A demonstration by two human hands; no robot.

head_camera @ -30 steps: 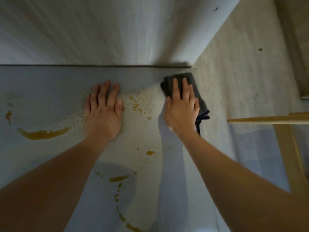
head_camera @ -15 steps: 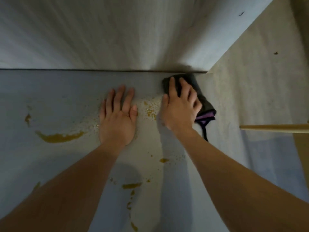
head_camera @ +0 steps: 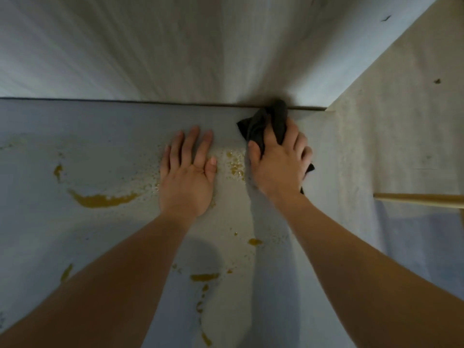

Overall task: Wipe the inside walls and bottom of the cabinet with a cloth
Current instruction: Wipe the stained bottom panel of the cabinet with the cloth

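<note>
The right hand (head_camera: 278, 167) grips a crumpled dark grey cloth (head_camera: 266, 121) at the cabinet's back corner; the left hand (head_camera: 187, 177) lies flat, fingers straight, on the pale cabinet bottom (head_camera: 100, 136).

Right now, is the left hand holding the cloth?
No, the left hand lies flat on the cabinet bottom; the right hand grips the cloth.

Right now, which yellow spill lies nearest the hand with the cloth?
The speckled patch between both hands, beside the right hand gripping the cloth; other spills lie farther.

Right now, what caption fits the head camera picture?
Right hand grips dark cloth at cabinet's back corner; left hand rests flat beside yellow-brown spills.
</note>
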